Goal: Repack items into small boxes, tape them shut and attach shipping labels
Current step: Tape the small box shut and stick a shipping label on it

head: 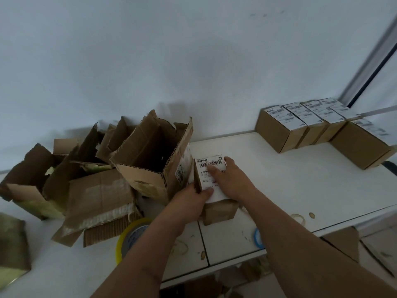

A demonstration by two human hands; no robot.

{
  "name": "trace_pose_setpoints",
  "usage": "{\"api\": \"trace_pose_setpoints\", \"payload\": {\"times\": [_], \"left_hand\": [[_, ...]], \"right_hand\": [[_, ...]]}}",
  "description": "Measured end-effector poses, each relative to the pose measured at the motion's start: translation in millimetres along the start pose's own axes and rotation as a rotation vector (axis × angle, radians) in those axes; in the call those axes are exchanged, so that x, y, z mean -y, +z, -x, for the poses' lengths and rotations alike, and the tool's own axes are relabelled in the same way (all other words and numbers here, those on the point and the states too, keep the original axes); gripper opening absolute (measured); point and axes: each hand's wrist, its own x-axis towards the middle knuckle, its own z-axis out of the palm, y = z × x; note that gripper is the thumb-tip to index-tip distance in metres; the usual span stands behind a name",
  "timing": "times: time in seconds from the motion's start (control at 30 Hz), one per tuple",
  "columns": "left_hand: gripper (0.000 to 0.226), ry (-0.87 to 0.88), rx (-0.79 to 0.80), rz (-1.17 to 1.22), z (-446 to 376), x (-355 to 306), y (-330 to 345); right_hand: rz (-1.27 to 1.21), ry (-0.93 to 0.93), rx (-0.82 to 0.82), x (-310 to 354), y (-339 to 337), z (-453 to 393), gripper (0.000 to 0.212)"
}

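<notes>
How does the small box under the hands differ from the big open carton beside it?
The small box is closed, intact and smaller; the open carton stands taller, flaps up and torn. The small box's label lies on top; the carton's is on its side. Both are brown cardboard.

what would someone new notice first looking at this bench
Most likely the two hands at the centre: the right hand presses a white shipping label flat on a small cardboard box, while the left hand holds the box's left edge. Next, the heap of torn open cartons on the left, and the row of labelled small boxes at the far right of the white table.
</notes>
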Motion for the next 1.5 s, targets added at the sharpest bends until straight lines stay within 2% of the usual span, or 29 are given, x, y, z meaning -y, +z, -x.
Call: {"api": "trace_pose_setpoints", "payload": {"times": [0.07,0.13,0.3,0.4,0.5,0.57,0.73,0.93,1.03,1.2,1.3,1.4,1.5], "left_hand": [[0.022,-0.006,0.049,0.026,5.9,1.6,-2.3],[0.018,-0.021,0.101,0.046,12.1,3.1,-1.9],[0.026,-0.038,0.068,0.09,14.9,5.5,4.5],[0.02,-0.056,0.076,0.101,16.4,4.9,5.2],[0.013,-0.092,0.092,0.129,22.9,6.0,2.9],[0.019,-0.098,0.089,0.128,23.3,10.7,1.3],[0.036,-0.108,0.138,0.124,26.0,18.5,4.8],[0.052,-0.145,0.137,0.127,30.4,25.4,11.4],[0.051,-0.12,0.139,0.125,34.3,25.7,16.0],[0.059,-0.058,0.131,0.126,39.1,27.5,29.1],[0.06,0.011,0.128,0.099,42.1,22.5,40.6],[0.066,0.066,0.096,0.071,40.9,15.1,52.1],[0.058,0.114,0.121,0.076,37.9,4.2,66.0]], "right_hand": [[-0.08,0.003,0.033,-8.7,1.5,10.8,0.049],[-0.132,0.013,0.038,-12.7,2.9,15.8,0.043],[-0.208,0.042,0.041,-12.6,4.2,18.2,0.044],[-0.217,0.057,0.059,-11.4,2.1,18.3,0.044],[-0.307,0.127,0.067,-15.2,0.2,22.8,0.053],[-0.366,0.163,0.068,-19.8,-0.8,29.6,0.058],[-0.391,0.16,0.091,-29.4,2.9,57.4,0.028],[-0.465,0.274,0.154,-30.5,-1.2,69.8,0.024],[-0.511,0.297,0.157,-27.7,-3.7,71.1,0.023],[-0.445,0.187,0.086,-27.8,-6.5,68.6,0.026],[-0.453,0.167,0.059,-27.5,-19.6,69.8,0.019],[-0.453,0.148,0.021,-28.3,-35.6,71.3,0.022],[-0.464,0.154,-0.017,-31.3,-54.6,72.6,0.023]]}}
